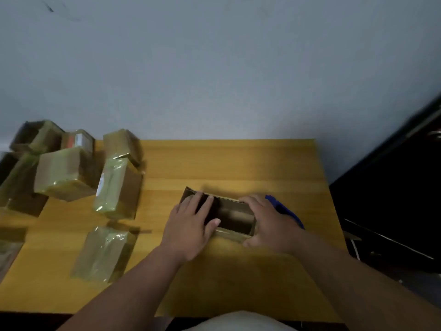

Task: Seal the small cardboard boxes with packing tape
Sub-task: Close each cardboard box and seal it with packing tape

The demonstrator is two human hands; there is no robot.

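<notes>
I see a yellow wooden table (238,163) pushed against a plain grey-white wall (214,68) at the far side. On my right stands dark furniture (393,187). Light is dim and even.

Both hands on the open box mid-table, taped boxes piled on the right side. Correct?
Not quite: the head view shows the taped boxes piled on the left side. The rest holds: left hand and right hand are on the open box mid-table.

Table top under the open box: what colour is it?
Yellow-orange wood grain table top, in the head view.
</notes>
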